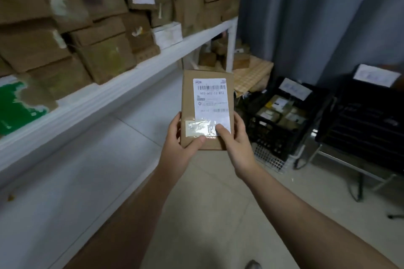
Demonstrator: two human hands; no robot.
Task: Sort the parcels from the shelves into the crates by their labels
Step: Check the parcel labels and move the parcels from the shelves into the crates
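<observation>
My left hand (179,145) and right hand (238,143) grip one cardboard parcel (202,85).
I see the fingers (176,121) curled round its lower side edges, thumbs pressing the taped front below the shipping label (211,98). The parcel is held above the floor (196,214), between the white shelf (105,98) stacked with boxes (105,59) and a black crate (273,137) holding parcels.

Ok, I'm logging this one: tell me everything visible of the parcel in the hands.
The parcel is a flat brown cardboard box, held upright facing the camera. A white shipping label with barcodes covers much of its front; a taped handwritten strip crosses the lower front. The left hand and right hand grip its bottom corners, thumbs on the front.
</observation>
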